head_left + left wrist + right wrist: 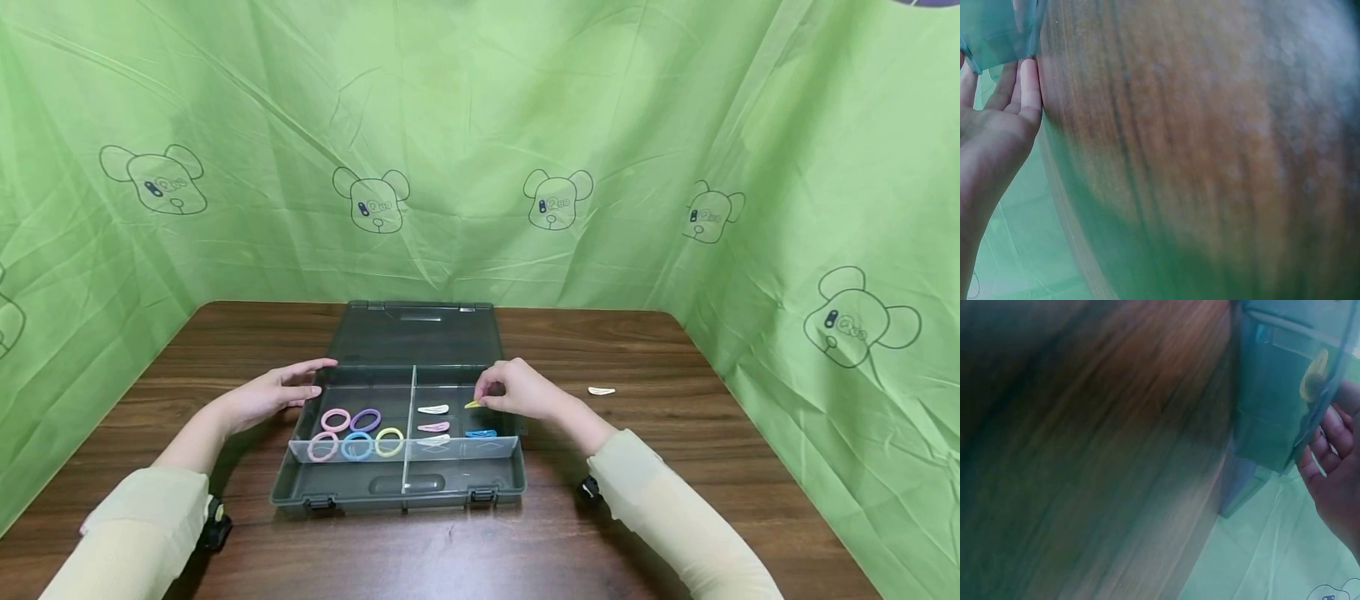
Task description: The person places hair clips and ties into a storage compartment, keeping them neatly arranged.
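Observation:
A dark see-through organizer box (397,502) lies open on the table, its lid folded back. My right hand (521,390) is over the right rear compartment and pinches a yellow hair clip (472,405); the right wrist view shows this clip (1314,375) through the box wall. In that compartment lie two white clips, a pink clip (433,427) and a blue clip (481,433). The left compartment holds several hair ties, among them a purple one (365,420). With fairly straight fingers, my left hand (262,400) touches the box's left side.
One white hair clip (602,391) lies on the wooden table (645,492), right of the box. Clear dividers (457,450) split the box into compartments. Green curtain cloth (450,100) with bear drawings hangs behind and beside the table.

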Tool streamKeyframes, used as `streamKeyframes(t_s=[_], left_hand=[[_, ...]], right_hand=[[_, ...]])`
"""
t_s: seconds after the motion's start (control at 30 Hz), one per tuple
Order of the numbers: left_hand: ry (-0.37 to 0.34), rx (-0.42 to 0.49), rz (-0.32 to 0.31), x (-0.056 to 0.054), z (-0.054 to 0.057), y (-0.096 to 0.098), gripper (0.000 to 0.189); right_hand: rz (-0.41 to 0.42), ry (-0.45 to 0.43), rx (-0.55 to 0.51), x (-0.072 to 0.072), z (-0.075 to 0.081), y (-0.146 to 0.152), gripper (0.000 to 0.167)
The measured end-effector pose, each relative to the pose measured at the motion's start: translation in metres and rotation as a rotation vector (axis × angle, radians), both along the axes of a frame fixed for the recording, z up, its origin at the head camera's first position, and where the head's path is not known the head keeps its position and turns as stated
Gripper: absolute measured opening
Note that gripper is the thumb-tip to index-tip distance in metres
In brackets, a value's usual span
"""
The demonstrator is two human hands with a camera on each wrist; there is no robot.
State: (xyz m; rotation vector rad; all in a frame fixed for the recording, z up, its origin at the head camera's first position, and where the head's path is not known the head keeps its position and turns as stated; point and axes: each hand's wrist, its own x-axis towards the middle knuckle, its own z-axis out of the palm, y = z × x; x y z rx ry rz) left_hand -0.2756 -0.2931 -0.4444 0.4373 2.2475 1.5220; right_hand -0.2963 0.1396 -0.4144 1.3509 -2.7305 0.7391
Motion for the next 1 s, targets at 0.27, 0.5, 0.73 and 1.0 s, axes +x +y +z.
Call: streamKeyframes(t_s=[0.27, 0.5, 0.73, 1.0], left_hand=[[-0.006, -0.004, 0.004, 0.000, 0.000, 0.000, 0.054], [-0.004, 0.014, -0.001, -0.001, -0.001, -0.001, 0.054], [-0.006, 0.017, 0.003, -0.001, -0.001, -0.001, 0.056], [-0.004, 0.015, 0.003, -0.001, -0.001, -0.001, 0.055]], right_hand=[[0.056, 0.003, 0.096, -0.005, -0.004, -0.005, 0.007], [0.026, -0.016, 0.216, -0.003, -0.002, -0.010, 0.006], [0.024, 0.042, 0.282, -0.005, -0.006, -0.013, 0.007], [0.049, 0.086, 0.289, -0.006, -0.008, -0.014, 0.013]])
